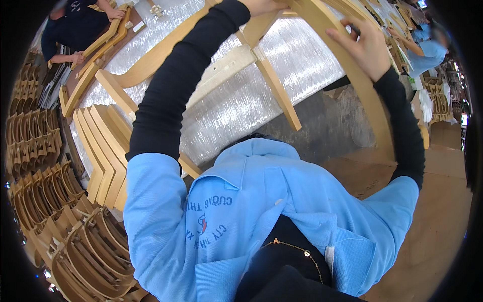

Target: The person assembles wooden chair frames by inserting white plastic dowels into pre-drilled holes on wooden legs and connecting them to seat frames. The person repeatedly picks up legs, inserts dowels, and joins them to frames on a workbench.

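A pale wooden chair frame (277,93) with curved rails and straight legs stands tilted in front of me, over a table covered in shiny wrap. My left hand (262,6) is at the top edge, its fingers closed on a joint of the frame; part of the hand is cut off. On the right, my right hand (366,49) grips a broad curved rail (347,65), thumb on the near face. Something small and dark shows between its fingers, too small to name. Below the frame's seat rail runs a whitish bar (224,75) with small holes.
Bent wooden parts (103,156) lean in a stack at the left of the wrapped table (221,121). Racks of curved parts (90,251) fill the left side. A co-worker (75,25) handles a frame at upper left; another person (425,50) is at upper right. Brown cardboard (427,226) covers the right floor.
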The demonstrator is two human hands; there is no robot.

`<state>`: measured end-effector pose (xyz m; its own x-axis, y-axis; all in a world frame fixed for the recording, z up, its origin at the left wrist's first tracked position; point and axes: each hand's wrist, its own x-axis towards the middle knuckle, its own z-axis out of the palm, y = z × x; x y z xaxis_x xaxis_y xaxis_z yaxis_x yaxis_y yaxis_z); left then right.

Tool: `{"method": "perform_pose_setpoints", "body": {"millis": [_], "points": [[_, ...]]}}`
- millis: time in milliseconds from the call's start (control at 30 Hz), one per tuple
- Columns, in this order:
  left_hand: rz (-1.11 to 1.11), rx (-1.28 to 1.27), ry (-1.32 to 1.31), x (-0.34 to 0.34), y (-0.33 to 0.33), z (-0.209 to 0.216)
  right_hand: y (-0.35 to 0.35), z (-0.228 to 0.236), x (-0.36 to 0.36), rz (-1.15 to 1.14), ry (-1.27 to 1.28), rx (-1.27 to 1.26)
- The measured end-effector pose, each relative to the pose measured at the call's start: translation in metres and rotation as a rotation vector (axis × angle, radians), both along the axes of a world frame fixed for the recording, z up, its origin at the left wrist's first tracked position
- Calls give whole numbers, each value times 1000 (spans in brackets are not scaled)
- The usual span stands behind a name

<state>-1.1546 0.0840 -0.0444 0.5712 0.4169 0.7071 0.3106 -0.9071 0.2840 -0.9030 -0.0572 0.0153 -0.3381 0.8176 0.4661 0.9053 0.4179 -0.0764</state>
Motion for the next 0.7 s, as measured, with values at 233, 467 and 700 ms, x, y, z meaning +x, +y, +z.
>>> {"method": "perform_pose_setpoints", "body": {"millis": [233,467,700], "points": [[99,-29,-46,-15,22,-2,33,54,-38,-21,-202,-166],[98,-61,-42,-22,21,-1,43,57,-45,43,-211,-175],[105,-86,-85,-24,33,0,57,69,-51,79,-289,-152]]}}
